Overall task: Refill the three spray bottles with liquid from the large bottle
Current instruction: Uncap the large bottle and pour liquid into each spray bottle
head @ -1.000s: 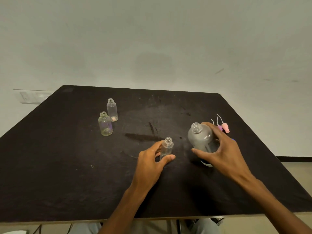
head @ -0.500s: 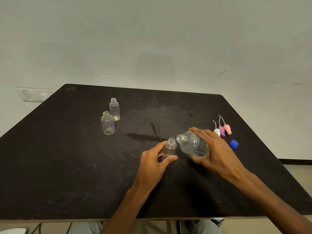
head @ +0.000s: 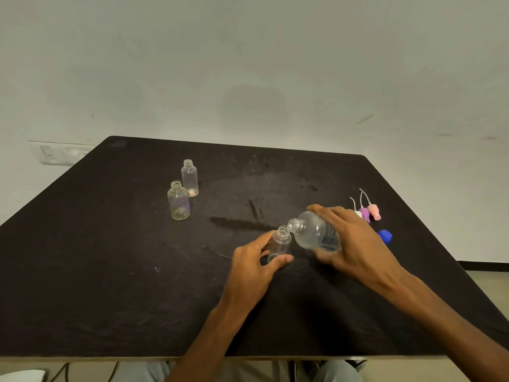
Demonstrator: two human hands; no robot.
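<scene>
Centrally, the large bottle (head: pixel 316 234) is tilted with its open neck just beside and above the mouth of a small bottle (head: pixel 280 242) standing upright on the black bench (head: pixel 110 271). The right hand (head: pixel 352 244) has its grip wrapped round the large bottle's body. The left hand (head: pixel 253 267) steadies the small bottle, its grip curled round the base. Two more open small bottles (head: pixel 179 201) stand together well to the left. Three spray caps (head: pixel 367 212) and a blue cap (head: pixel 385 236) lie near the right edge.
</scene>
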